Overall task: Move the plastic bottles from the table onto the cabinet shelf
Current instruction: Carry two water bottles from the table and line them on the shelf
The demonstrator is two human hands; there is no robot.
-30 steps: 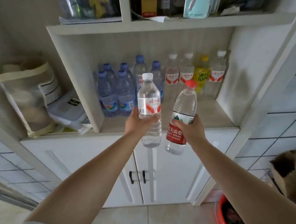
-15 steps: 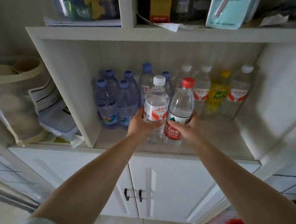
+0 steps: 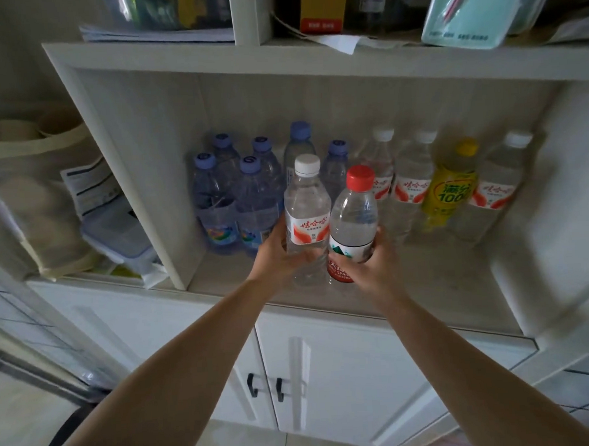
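Note:
My left hand grips a clear white-capped bottle with a red and white label. Right beside it my right hand grips a clear red-capped bottle with a red label. Both bottles stand upright, side by side, at the front of the cabinet shelf, their bases at or just above the shelf board. Behind them stand several blue-capped bottles, white-capped bottles and one yellow bottle in a row along the back.
The shelf's left wall and right wall bound the compartment, with a shelf board above holding books and packets. A cloth bag and plastic box sit left of it. White doors lie below.
Both hands carried their bottles forward from in front of the cabinet into the shelf compartment and lowered them to the front of the board. The camera moved closer.

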